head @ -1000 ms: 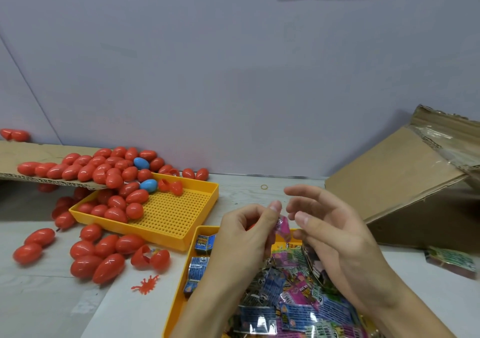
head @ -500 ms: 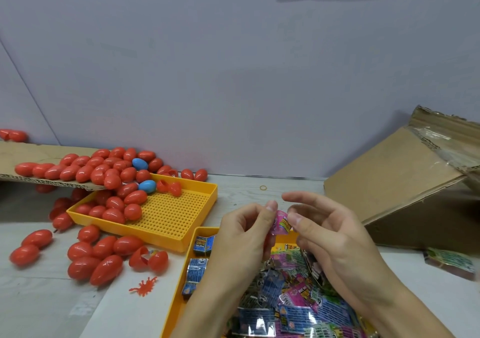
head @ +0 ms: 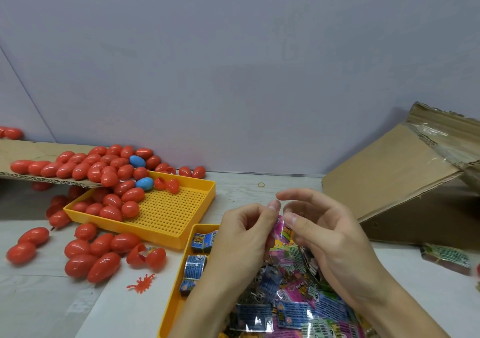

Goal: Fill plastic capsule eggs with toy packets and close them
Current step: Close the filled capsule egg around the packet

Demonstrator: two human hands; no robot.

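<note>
Pink foil shows between the two hands: a small toy packet point(head: 283, 231) is pinched there, the left hand point(head: 244, 236) curling its thumb and forefinger onto the packet's upper edge, the right hand point(head: 330, 236) pressing its thumb on the packet's face with the other fingers loosely arched above. Whether a capsule half sits inside the left hand's grip cannot be told.

Directly below the grip lies a yellow tray point(head: 179, 296) heaped with more packets point(head: 293, 309) in blue, pink and green; a few folded blue ones point(head: 196, 267) lie along the tray's side, just left of the left wrist. Further left of the grip, a second yellow tray point(head: 168, 215) with a perforated floor holds red capsule eggs point(head: 114, 202) and a blue egg point(head: 145, 183). A cardboard flap point(head: 39, 148) overhangs that tray's far corner and carries many more red eggs and another blue one. Below and left of the grip, an opened red egg point(head: 146, 257) lies on the counter point(head: 46, 306) among closed ones, near a small red splat-shaped toy point(head: 141, 283). Right of the grip a tilted cardboard box point(head: 394, 179) rests on the counter, with a green packet point(head: 446, 257) in front of it. Beyond the grip lies a rubber band point(head: 261, 184).
</note>
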